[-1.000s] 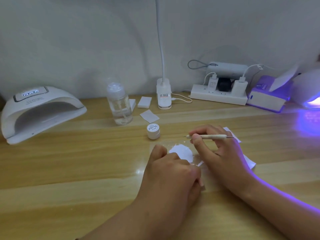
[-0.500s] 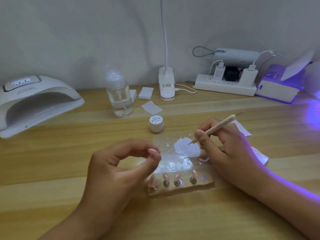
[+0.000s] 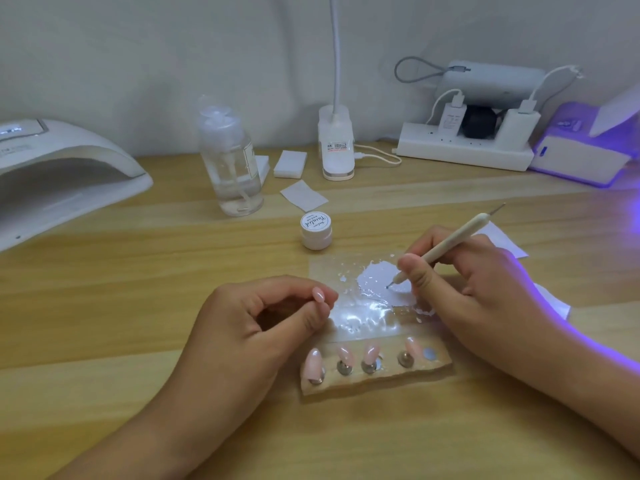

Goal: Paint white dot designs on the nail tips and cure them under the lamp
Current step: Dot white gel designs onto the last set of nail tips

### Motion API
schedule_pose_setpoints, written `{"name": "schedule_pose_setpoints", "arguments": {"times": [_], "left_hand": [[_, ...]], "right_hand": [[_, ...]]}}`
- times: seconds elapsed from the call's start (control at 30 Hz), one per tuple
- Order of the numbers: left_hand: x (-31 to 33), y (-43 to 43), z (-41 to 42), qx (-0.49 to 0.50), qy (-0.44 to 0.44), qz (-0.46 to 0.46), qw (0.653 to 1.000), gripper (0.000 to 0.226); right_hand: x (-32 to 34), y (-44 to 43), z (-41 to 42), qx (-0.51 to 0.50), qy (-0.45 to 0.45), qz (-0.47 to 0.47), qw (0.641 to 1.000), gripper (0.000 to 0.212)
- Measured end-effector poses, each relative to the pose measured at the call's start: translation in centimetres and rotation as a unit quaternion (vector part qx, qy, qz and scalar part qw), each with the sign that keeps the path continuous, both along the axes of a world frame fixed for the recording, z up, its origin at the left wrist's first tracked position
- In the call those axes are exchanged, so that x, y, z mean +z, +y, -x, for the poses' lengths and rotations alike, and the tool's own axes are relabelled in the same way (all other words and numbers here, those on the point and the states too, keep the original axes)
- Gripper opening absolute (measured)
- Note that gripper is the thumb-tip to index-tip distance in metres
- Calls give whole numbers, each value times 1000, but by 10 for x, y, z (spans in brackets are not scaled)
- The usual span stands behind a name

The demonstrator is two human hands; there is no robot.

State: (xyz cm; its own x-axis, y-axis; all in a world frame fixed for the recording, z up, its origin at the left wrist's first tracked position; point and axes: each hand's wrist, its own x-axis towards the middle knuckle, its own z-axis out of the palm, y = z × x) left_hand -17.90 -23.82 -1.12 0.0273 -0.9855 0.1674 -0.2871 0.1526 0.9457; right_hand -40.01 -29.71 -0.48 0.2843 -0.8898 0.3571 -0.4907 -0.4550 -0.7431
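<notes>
Left hand [image 3: 242, 327] drew back, pinching 1 glossy pink nail tip [image 3: 318, 294].

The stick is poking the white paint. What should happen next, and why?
Probably lift the dotting tool from the white paint and carry it to the pink nail tip pinched in the left hand. The right hand has the tool's end in the paint, so it looks loaded, and the held nail waits close by.
</notes>
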Motion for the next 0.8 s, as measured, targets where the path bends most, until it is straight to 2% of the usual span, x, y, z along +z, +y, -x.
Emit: {"name": "schedule_pose_setpoints", "arguments": {"times": [0.1, 0.8], "left_hand": [[0, 0, 0, -6, -2, 3, 1000, 11], [-2, -2, 0, -12, -9, 9, 1000, 11]], "right_hand": [[0, 0, 1, -5, -18, -7, 1000, 22], [-1, 0, 1, -17, 38, 12, 999, 27]]}}
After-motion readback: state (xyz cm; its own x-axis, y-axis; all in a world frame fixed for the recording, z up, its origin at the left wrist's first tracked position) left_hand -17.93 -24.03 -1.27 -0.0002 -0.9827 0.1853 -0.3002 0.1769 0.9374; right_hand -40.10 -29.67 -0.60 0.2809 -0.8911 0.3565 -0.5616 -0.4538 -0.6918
